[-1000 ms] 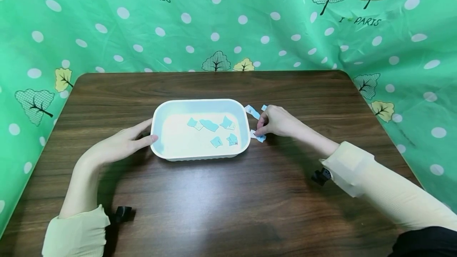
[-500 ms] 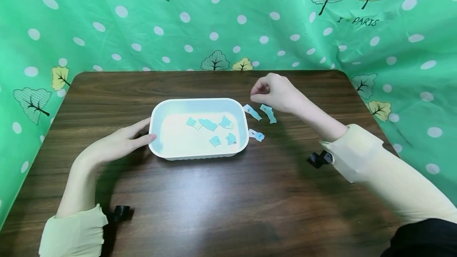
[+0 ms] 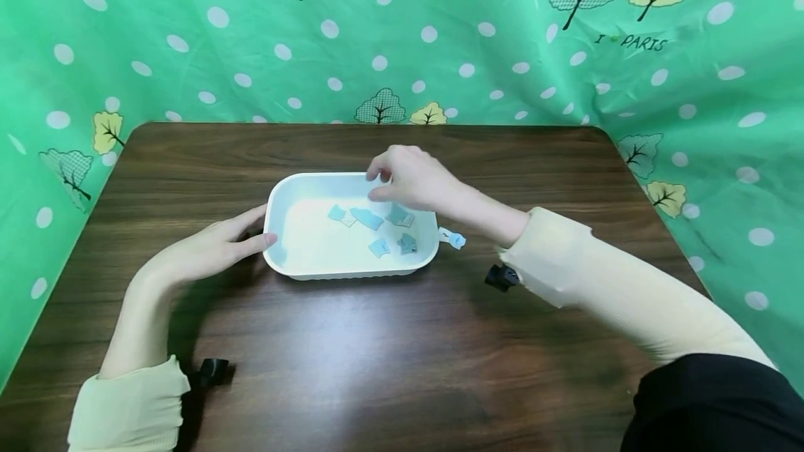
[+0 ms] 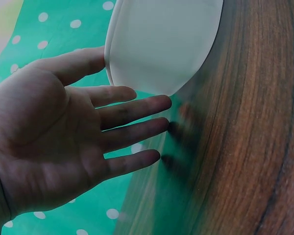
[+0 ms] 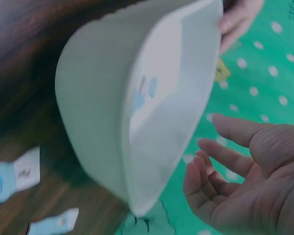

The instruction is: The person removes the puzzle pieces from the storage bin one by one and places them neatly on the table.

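A white plastic basin (image 3: 326, 257) stands mid-table with several torn blue paper scraps (image 3: 367, 218) lying on its floor. My left hand (image 3: 216, 246) rests against its left end, thumb on the rim; in the left wrist view the fingers (image 4: 132, 110) are straight and spread. Over the back right rim hovers my right hand (image 3: 411, 176). Its fingers are loosely curved, and the right wrist view shows nothing between them. Outside the basin's right end lies another scrap (image 3: 452, 238). The right wrist view shows a second loose scrap (image 5: 54, 223) on the table.
The dark wood-grain table (image 3: 352, 368) reaches back to a green dotted curtain (image 3: 339, 33) with printed trees. My right forearm (image 3: 484, 211) crosses the area right of the basin and covers part of the tabletop.
My right hand has risen from the scraps right of the basin, then moved left to the basin's back right rim. The left hand and basin have stayed in place.
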{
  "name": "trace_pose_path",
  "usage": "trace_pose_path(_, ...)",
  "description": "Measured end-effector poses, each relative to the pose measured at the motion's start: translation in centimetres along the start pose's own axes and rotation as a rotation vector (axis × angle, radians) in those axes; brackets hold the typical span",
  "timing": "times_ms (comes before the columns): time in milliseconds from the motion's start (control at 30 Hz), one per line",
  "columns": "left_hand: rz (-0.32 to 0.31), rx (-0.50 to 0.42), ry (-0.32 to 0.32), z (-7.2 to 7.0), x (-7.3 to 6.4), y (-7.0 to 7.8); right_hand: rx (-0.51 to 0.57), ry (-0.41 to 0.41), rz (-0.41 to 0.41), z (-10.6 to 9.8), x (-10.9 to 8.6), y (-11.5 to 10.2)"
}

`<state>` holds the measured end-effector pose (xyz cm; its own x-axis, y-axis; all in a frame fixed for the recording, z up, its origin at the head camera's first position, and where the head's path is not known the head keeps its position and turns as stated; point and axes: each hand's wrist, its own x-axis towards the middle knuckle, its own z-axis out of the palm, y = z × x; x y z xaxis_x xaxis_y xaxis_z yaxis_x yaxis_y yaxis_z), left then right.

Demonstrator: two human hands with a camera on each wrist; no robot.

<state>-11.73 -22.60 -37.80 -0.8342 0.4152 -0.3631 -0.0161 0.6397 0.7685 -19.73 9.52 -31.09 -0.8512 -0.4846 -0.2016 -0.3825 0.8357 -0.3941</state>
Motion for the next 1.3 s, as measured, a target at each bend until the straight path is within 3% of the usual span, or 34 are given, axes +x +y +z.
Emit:
trace_pose_path(267, -0.003, 0.011, 0.006, 0.0, 0.0, -0.1, -0.093, -0.101, 0.011, 2.7, 1.9, -2.5)
trace_pose_path(500, 0.011, 0.028, 0.014, -0.3, 0.0, -0.3, -0.147, -0.136, 0.003, 4.2, 2.9, -3.9)
trace_pose_path(933, 0.011, 0.007, 0.008, -0.3, 0.2, -0.2, -0.218, -0.025, 0.015, 6.7, 4.0, -3.6)
trace_pose_path(1300, 0.022, 0.033, 0.022, -0.4, 0.2, -0.2, -0.246, 0.004, 0.026, 7.7, 4.4, -3.4)
